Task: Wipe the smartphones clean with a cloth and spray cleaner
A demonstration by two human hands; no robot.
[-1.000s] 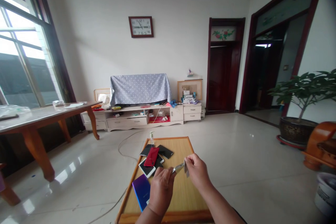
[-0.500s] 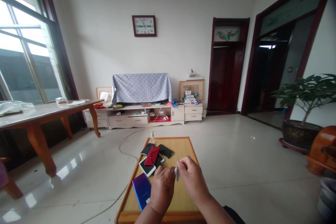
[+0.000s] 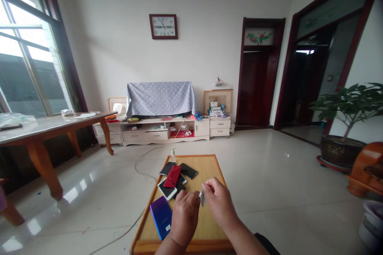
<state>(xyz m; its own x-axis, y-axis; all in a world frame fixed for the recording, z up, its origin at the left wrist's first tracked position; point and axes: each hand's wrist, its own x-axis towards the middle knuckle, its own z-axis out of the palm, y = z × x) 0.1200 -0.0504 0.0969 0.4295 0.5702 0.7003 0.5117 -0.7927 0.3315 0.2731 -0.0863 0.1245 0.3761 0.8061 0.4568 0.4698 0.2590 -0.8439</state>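
Head view: a blue-purple phone (image 3: 160,216) lies on the table (image 3: 148,228), just left of the left hand's (image 3: 186,212) fingers. Farther ahead of them, a red phone (image 3: 172,176) rests on a white phone (image 3: 168,191). Those fingers curl tight around a small silver thing (image 3: 198,195). To their right, the right hand's (image 3: 216,196) fingers pinch a thin grey piece (image 3: 204,199); I can't tell if they touch.
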